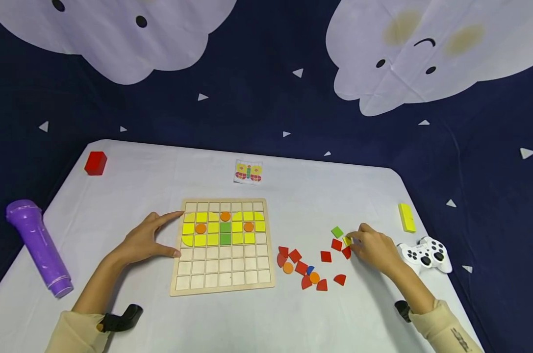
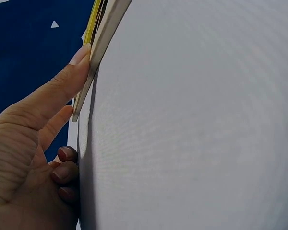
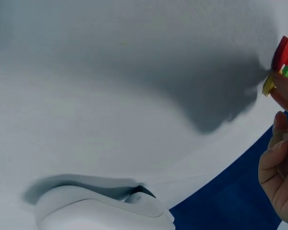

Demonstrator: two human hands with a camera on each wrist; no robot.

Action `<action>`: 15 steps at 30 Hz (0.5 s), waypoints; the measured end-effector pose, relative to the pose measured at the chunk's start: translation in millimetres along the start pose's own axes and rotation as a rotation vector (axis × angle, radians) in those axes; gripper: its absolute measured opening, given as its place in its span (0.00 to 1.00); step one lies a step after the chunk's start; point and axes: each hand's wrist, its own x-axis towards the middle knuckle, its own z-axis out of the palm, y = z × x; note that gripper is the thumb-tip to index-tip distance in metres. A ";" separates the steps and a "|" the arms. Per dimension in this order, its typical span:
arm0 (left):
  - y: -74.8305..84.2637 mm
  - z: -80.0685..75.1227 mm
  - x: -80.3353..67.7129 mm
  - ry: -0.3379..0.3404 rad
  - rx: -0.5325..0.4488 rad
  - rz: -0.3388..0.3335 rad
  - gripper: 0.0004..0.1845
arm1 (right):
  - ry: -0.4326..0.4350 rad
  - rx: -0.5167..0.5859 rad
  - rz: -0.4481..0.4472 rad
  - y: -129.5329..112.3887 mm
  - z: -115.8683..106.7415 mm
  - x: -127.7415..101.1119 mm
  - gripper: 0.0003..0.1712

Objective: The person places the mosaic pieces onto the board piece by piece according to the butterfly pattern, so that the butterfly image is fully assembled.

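My left hand [image 1: 140,240] steadies a wooden grid board [image 1: 222,290], thumb and index finger spread along its left edge. The left wrist view shows the thumb at the rim of the board [image 2: 102,52] and the other fingers loosely bent. Yellow tiles [image 1: 202,217], orange discs [image 1: 200,229] and green squares [image 1: 225,239] fill part of the upper rows. To the right, my right hand [image 1: 375,247] pinches a small yellow tile [image 3: 268,87], its shape partly hidden by the fingertips. Close by lie a green square [image 1: 337,232] and red tiles [image 1: 336,244].
Loose red, orange and blue pieces [image 1: 301,267] lie between board and right hand. A butterfly picture card [image 1: 248,172] is behind the board. Around the table are a red block [image 1: 96,163], purple flashlight-shaped object [image 1: 41,250], yellow block [image 1: 407,218] and white game controller [image 1: 425,255].
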 end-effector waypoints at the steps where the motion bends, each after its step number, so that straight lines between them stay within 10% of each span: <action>1: -0.1 -0.1 -0.1 0.001 0.001 -0.001 0.59 | 0.000 -0.002 0.002 0.1 0.8 -0.6 0.13; 15: 1.2 -0.2 -0.7 0.002 -0.005 -0.009 0.58 | 0.042 0.050 -0.018 4.2 8.2 2.2 0.11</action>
